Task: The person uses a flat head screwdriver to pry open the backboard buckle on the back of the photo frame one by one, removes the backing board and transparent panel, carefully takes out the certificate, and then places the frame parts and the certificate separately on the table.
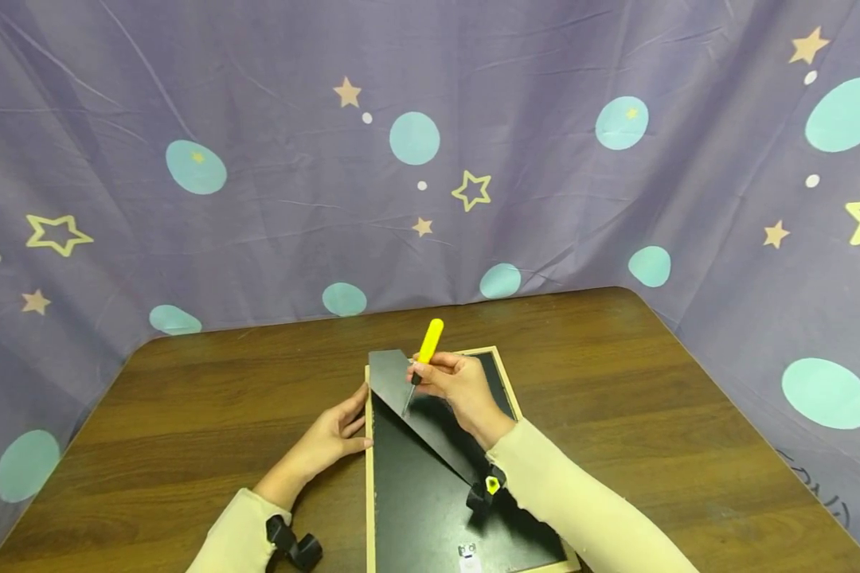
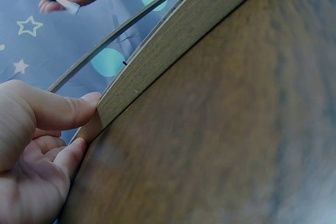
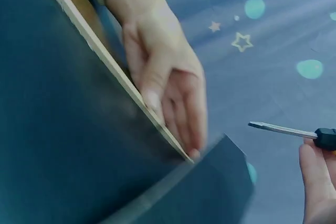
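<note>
A picture frame (image 1: 370, 493) with pale wooden edges lies back side up, showing its black backing (image 1: 408, 509). A dark flap (image 1: 387, 370), like a stand leg, rises from the backing at a slant. My left hand (image 1: 330, 434) holds the frame's left edge near the far corner; the left wrist view shows the thumb (image 2: 79, 109) on the wooden rim. Above the flap, my right hand (image 1: 466, 390) grips a yellow-handled screwdriver (image 1: 431, 341). Its metal shaft slants down toward the flap in the head view. The right wrist view shows the flat tip apart from the flap.
The brown wooden table (image 1: 222, 382) lies under the frame. A small metal hanger (image 1: 467, 550) is on the backing's near part. Behind the table hangs a purple curtain (image 1: 279, 183) with stars and dots. Each wrist wears a black strap mount (image 1: 297, 549).
</note>
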A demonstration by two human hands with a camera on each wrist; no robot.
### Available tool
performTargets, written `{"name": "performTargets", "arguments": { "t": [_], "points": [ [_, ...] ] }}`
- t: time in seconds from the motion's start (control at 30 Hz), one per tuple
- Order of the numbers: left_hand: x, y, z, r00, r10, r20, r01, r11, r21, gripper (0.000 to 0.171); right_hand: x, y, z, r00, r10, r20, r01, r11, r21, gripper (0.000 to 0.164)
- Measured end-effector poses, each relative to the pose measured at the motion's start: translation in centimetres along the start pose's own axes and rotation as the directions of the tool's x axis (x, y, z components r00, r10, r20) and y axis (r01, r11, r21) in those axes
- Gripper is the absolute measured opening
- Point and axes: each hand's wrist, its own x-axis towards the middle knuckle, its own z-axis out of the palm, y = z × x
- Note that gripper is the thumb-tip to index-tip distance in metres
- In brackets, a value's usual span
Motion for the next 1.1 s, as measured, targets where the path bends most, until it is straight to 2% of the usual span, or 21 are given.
{"name": "performTargets", "arguments": {
  "t": [0.2,0.43,0.6,0.77,0.87,1.0,1.1],
  "points": [
    [-0.1,-0.1,0.0,1.0,0.004,0.0,-0.004,1.0,0.005,0.085,-0.4,-1.9,-3.0,0.999,-0.047,-0.023,0.045,0.997,-0.069,0.032],
    [-0.2,0.0,-0.1,1.0,-0.002,-0.002,0.002,1.0,0.007,0.086,-1.1,-3.6,-6.5,0.996,-0.071,-0.05,0.065,0.992,-0.107,0.033],
    [-0.1,0.0,0.0,1.0,0.006,0.003,-0.006,1.0,0.002,0.085,-1.5,-4.3,-9.1,0.992,-0.081,-0.092,0.065,0.983,-0.17,0.032],
    [-0.1,0.0,0.1,1.0,0.002,0.007,-0.002,1.0,-0.001,0.084,-2.1,-4.6,-11.6,0.988,-0.038,-0.149,-0.003,0.962,-0.272,0.036],
    [-0.1,0.1,0.1,1.0,0.002,0.002,-0.002,1.0,0.001,0.084,-2.2,-4.7,-13.1,0.98,-0.003,-0.2,-0.066,0.94,-0.335,0.029],
    [-0.1,0.0,0.1,1.0,0.004,0.001,-0.004,1.0,0.006,0.084,-2.3,-4.7,-15.3,0.957,0.041,-0.287,-0.156,0.907,-0.391,0.02],
    [-0.1,0.0,0.0,1.0,0.006,0.002,-0.006,1.0,0.006,0.084,-2.4,-4.6,-16.8,0.937,0.076,-0.342,-0.215,0.895,-0.391,0.018]
  ]
}}
